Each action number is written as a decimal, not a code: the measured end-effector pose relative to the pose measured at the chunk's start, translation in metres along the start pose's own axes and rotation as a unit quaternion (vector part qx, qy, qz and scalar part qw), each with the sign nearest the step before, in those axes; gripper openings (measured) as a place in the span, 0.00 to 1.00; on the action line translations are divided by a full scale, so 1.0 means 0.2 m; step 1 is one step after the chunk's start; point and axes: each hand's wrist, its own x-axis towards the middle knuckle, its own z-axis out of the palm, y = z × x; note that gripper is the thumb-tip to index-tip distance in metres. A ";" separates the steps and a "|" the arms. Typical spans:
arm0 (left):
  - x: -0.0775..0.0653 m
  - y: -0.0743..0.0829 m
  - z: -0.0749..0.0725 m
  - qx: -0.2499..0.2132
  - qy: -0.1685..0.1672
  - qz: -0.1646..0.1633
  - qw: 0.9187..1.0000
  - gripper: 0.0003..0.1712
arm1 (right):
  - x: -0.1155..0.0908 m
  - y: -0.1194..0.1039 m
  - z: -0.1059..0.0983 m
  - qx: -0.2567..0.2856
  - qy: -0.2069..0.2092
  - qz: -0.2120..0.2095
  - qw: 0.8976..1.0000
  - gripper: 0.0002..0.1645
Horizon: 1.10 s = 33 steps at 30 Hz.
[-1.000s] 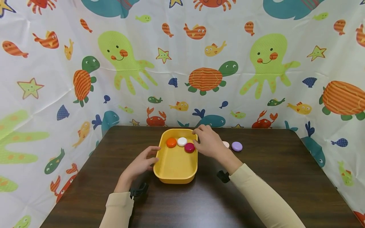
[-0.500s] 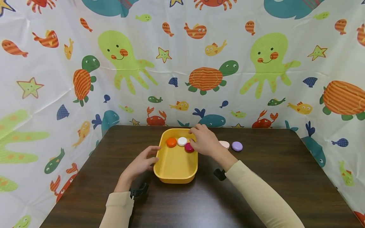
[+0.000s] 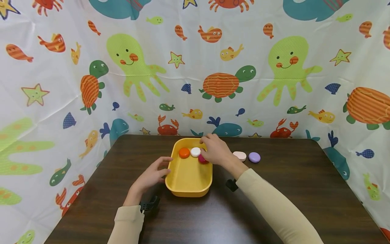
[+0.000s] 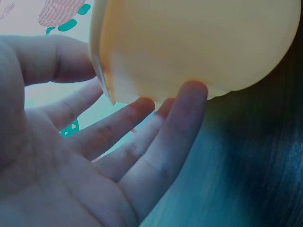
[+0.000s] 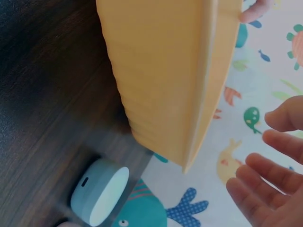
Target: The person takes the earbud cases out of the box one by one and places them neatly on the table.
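Only in head view: three discs (image 3: 195, 152) inside the yellow tray (image 3: 188, 181).

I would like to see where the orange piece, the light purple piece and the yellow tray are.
Orange piece (image 3: 184, 153), head view, middle of its top.
Light purple piece (image 3: 254, 157), head view, middle of its top.
Yellow tray (image 3: 186, 178), head view, bare inside floor.

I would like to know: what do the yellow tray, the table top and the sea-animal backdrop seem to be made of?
Yellow tray: probably moulded plastic, satin; even colour, rounded corners.
Table top: wood or wood-look laminate, slightly glossy; dark grain, pale reflection.
Backdrop: fabric or thin plastic sheet, mostly matte; creases show, I cannot tell which.
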 end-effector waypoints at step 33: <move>0.00 -0.01 0.00 -0.001 0.001 -0.001 1.000 0.28 | 0.19 -0.03 0.17 -0.004 -0.071 -0.006 0.997 0.23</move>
